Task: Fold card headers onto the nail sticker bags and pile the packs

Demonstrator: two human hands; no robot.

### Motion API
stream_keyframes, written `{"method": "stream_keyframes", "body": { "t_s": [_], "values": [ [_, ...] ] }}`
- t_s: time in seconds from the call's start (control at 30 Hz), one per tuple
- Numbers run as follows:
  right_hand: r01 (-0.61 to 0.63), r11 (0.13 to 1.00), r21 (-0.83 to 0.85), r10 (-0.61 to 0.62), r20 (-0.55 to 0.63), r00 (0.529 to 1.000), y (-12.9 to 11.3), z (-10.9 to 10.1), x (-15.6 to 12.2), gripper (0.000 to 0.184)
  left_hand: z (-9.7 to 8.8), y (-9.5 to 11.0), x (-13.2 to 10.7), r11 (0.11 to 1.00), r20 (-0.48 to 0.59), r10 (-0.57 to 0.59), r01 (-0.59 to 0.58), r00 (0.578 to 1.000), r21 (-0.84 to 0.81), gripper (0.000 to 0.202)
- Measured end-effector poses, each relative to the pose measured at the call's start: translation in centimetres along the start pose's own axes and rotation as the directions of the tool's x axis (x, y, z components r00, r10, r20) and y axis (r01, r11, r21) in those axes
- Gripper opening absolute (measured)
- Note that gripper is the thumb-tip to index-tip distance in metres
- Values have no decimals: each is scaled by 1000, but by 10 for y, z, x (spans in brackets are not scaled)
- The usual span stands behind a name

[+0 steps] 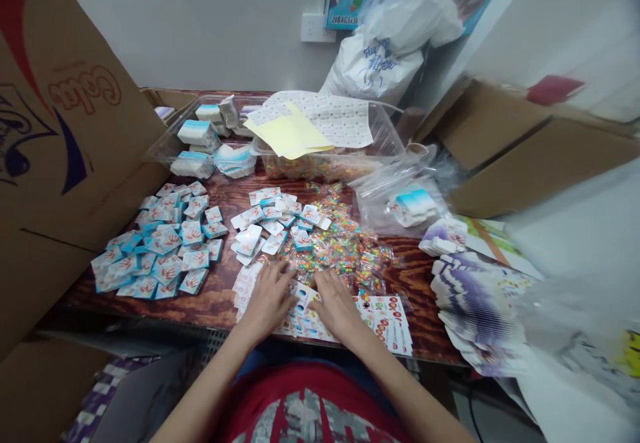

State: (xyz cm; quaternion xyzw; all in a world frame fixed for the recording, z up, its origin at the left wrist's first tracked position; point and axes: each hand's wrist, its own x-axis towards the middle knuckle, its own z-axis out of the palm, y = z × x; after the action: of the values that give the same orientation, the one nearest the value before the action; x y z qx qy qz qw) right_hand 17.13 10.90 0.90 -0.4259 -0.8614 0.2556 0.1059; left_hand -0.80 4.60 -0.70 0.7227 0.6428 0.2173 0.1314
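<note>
My left hand [270, 296] lies over the left part of a row of printed sticker sheets [305, 309], fingers stretched forward. Beside it, my right hand [337, 304] rests on the sheets too, its fingers reaching toward small clear packets of colourful candy-like pieces [345, 243]. Both thumbs point inward over the sheets. I see nothing lifted in either hand. Just beyond the left fingertips lies a loose pile of small white-and-blue cards or flat boxes printed with a red hand [273, 219]. More of these boxes [165, 243] are heaped on the left.
Clear plastic tubs [390, 129] at the back hold card stacks and packets, with yellow paper [290, 133] on top. A large carton [75, 116] walls the left side. Purple-white card stacks [470, 303], a plastic bag [400, 196] and an open carton [525, 143] stand right.
</note>
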Motion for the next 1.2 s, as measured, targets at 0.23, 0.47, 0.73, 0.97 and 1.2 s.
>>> {"method": "stream_keyframes", "body": {
  "t_s": [0.23, 0.47, 0.73, 0.97, 1.2],
  "values": [
    [-65, 967, 246, 38, 112, 993, 17, -11, 9, 18, -10, 1, 0, 1000, -58, 6, -8, 998, -30, 38],
    [84, 977, 198, -112, 135, 985, 14, -40, 10, 21, -31, 10, 12, 994, -37, -34, 30, 999, -107, 6],
    [65, 812, 580, -142, 88, 986, 5, -82, 12, 17, -71, 56, 12, 995, -387, -41, 72, 921, 67, 48],
    [256, 762, 594, -247, -97, 964, -32, -91, 0, 24, -55, 73, 10, 931, -168, -37, -28, 985, -365, 43],
    [211, 919, 333, -97, -327, 940, -8, -76, -18, 18, -77, 72, 0, 738, 33, -144, 129, 989, -662, 30]
  ]
}}
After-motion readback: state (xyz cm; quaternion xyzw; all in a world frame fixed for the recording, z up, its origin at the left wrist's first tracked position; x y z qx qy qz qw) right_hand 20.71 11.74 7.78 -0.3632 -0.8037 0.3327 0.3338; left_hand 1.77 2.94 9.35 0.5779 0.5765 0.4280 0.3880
